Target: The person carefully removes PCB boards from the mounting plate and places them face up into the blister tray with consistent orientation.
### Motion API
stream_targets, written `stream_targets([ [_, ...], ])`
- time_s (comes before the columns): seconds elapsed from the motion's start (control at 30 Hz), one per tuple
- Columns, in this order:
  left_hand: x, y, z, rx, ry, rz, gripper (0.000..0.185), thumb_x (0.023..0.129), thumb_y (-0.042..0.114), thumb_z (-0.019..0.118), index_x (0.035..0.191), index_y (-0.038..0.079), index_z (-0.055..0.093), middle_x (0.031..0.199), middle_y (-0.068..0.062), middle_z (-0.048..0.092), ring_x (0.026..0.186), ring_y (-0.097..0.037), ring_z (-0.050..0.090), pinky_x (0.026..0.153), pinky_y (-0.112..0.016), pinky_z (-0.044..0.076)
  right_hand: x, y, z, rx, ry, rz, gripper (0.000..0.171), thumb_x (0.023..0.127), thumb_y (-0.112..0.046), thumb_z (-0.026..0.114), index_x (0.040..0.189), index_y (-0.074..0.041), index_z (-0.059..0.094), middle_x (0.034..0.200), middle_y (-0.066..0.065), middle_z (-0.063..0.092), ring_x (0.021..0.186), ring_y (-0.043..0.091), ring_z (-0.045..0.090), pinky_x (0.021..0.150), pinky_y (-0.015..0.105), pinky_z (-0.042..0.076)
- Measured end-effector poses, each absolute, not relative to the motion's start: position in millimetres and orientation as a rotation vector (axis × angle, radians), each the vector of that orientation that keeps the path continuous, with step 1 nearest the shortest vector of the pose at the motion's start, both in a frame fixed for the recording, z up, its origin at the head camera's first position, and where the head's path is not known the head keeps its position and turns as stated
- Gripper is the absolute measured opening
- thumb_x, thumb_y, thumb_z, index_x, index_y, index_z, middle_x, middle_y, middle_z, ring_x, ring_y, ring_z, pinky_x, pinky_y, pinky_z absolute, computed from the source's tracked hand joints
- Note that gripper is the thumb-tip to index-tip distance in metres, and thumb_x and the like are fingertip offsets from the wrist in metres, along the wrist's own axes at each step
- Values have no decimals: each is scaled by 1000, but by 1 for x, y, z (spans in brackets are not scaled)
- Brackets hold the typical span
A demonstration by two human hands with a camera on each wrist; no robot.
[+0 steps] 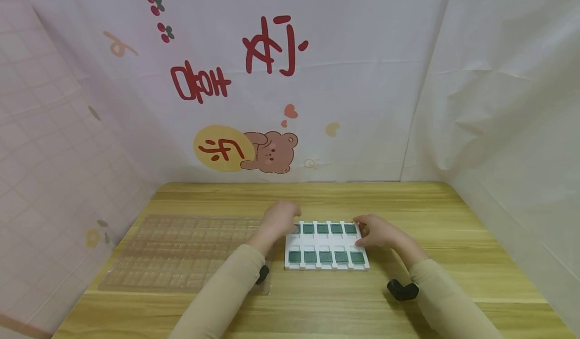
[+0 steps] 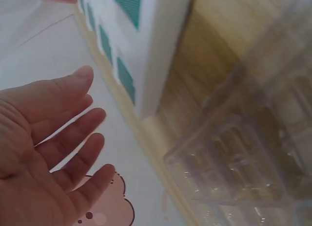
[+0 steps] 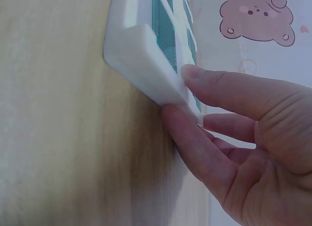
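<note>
A white tray [image 1: 312, 241] lies on the wooden table, with green square chips [image 1: 325, 257] set along its two long sides in slots. My right hand [image 1: 379, 231] pinches the tray's right edge; in the right wrist view the thumb is at the top side and a finger lies against the lower edge. By the tray's far left corner is my left hand [image 1: 278, 218]. The left wrist view shows that hand [image 2: 53, 138] with loosely bent, spread fingers and nothing in them, a gap apart from the white tray [image 2: 161, 50].
To the left lies a clear plastic tray [image 1: 181, 253] with many moulded pockets, its right end near my left forearm. White printed cloth [image 1: 362, 77] hangs behind the table [image 1: 326, 303] and along both sides. A black strap piece [image 1: 402, 290] sits at the right wrist.
</note>
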State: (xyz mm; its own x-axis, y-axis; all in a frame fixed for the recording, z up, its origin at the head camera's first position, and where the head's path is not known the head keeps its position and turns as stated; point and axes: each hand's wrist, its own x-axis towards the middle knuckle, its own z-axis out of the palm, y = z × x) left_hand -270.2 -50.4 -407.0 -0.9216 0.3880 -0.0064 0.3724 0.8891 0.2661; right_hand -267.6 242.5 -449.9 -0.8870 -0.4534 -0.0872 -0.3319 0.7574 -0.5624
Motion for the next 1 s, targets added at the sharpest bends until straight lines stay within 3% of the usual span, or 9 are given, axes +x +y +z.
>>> stream_targets([
  [0.5, -275, -50, -421, 622, 3040, 275, 28, 72, 11, 85, 99, 13, 77, 98, 1, 72, 102, -26, 60, 93, -44, 46, -266, 245, -453, -645, 2766, -818, 67, 76, -13, 84, 129, 14, 53, 104, 14, 62, 94, 27, 56, 86, 46, 47],
  [0.67, -275, -49, -423, 613, 3044, 243, 29, 71, 10, 85, 99, 13, 78, 96, 2, 72, 100, -25, 57, 86, -40, 47, -268, 246, -457, -653, 2755, -835, 66, 76, -11, 83, 129, 14, 53, 105, 14, 61, 92, 25, 57, 84, 44, 48],
  [1.0, -278, -49, -429, 617, 3040, 285, 29, 70, 10, 87, 97, 12, 78, 97, 1, 72, 101, -25, 58, 89, -42, 46, -266, 245, -456, -628, 2748, -847, 66, 76, -11, 83, 130, 13, 52, 107, 15, 61, 93, 26, 58, 85, 45, 49],
])
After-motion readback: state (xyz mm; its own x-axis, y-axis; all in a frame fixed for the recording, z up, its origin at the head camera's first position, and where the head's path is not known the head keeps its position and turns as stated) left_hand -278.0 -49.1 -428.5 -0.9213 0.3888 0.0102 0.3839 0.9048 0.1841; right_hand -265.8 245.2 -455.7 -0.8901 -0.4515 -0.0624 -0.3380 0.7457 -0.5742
